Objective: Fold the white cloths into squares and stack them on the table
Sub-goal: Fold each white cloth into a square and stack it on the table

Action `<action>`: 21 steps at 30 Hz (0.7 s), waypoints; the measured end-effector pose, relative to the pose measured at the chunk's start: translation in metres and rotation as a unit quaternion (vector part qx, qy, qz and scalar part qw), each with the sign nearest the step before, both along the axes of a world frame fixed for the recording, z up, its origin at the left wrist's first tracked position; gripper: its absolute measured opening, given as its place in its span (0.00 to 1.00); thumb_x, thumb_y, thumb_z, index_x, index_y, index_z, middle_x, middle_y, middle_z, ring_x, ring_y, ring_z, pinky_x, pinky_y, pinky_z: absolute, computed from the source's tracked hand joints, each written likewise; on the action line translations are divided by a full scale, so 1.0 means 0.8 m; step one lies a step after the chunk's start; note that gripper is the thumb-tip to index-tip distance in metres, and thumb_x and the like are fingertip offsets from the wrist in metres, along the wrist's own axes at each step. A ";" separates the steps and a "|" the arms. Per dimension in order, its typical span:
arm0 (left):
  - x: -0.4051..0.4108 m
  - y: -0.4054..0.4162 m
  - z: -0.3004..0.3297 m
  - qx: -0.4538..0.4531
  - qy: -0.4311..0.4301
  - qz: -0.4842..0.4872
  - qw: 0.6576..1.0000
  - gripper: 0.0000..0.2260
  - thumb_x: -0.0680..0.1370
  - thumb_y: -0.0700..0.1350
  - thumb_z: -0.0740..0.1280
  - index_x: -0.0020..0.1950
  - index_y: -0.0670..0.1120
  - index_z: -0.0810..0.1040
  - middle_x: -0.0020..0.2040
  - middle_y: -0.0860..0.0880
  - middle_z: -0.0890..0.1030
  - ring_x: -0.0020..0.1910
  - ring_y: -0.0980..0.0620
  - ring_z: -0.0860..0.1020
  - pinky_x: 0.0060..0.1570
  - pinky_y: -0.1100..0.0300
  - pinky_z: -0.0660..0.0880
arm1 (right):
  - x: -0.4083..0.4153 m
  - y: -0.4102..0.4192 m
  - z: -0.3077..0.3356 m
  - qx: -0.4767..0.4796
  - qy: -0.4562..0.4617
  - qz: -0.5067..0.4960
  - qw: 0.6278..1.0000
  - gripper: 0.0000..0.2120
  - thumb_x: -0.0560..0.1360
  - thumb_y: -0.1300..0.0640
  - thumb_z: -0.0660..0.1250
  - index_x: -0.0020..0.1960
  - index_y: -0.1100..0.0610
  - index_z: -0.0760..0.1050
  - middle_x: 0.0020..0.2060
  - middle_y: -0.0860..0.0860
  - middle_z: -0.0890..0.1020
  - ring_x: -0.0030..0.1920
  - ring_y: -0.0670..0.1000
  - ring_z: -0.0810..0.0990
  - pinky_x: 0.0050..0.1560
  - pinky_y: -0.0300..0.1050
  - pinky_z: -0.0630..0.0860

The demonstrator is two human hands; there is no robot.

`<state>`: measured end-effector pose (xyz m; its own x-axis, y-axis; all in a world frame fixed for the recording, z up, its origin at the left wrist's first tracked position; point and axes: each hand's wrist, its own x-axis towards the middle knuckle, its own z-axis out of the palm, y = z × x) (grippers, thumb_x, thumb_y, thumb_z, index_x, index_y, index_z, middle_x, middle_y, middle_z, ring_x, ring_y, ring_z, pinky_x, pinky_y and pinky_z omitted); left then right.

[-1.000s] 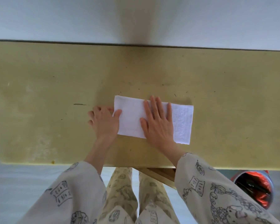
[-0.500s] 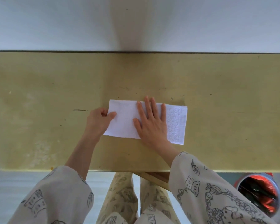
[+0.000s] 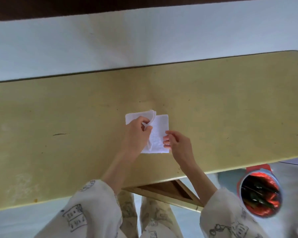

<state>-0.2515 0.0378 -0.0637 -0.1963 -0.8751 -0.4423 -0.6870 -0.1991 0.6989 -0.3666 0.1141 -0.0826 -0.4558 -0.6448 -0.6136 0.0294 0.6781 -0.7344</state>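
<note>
A white cloth (image 3: 159, 133) lies near the middle of the yellow table (image 3: 58, 117), its left half folded over onto the right half, close to a square. My left hand (image 3: 137, 136) grips the folded-over flap by its edge, fingers curled round the fabric. My right hand (image 3: 178, 143) sits at the cloth's right edge, and its fingertips pinch that edge near the lower right corner. Part of the cloth's left side is hidden under my left hand.
A round bin (image 3: 260, 193) with a red liner stands on the floor at the lower right, just off the table's near edge. A wooden brace (image 3: 165, 189) shows under the table's front. A pale wall runs behind the table's far edge.
The cloth lay as a long rectangle under my flat right hand. My left hand has lifted its left end and carried it over to the right; my right hand has moved to the right edge.
</note>
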 end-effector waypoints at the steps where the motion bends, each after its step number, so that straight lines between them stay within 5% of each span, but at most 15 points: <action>1: -0.009 0.003 -0.009 0.009 -0.016 -0.015 1.000 0.05 0.76 0.41 0.64 0.51 0.46 0.76 0.38 0.54 0.75 0.38 0.51 0.75 0.40 0.61 0.71 | -0.002 0.003 -0.003 0.006 -0.013 -0.008 1.000 0.12 0.78 0.65 0.56 0.54 0.61 0.77 0.37 0.50 0.80 0.38 0.50 0.79 0.45 0.41 0.78; 4: -0.027 0.008 -0.026 0.010 -0.051 -0.040 0.998 0.08 0.76 0.41 0.63 0.55 0.44 0.76 0.42 0.52 0.75 0.40 0.53 0.73 0.41 0.67 0.64 | -0.008 0.009 -0.011 0.019 -0.037 -0.021 0.999 0.11 0.78 0.65 0.57 0.52 0.60 0.78 0.38 0.50 0.81 0.40 0.50 0.80 0.46 0.40 0.78; 18: -0.047 0.020 -0.033 0.051 -0.026 -0.111 0.992 0.12 0.78 0.36 0.59 0.58 0.44 0.77 0.47 0.49 0.78 0.43 0.54 0.74 0.42 0.74 0.67 | -0.016 0.008 -0.009 0.034 -0.032 -0.003 0.999 0.12 0.77 0.60 0.59 0.40 0.51 0.78 0.37 0.51 0.83 0.43 0.54 0.82 0.53 0.57 0.78; 21: -0.041 0.020 -0.030 0.102 0.022 -0.084 0.991 0.15 0.78 0.36 0.58 0.61 0.45 0.76 0.50 0.48 0.78 0.48 0.50 0.78 0.55 0.60 0.74 | -0.015 0.005 -0.011 0.045 -0.022 0.010 0.999 0.10 0.76 0.57 0.60 0.43 0.55 0.80 0.40 0.55 0.83 0.46 0.59 0.82 0.51 0.60 0.78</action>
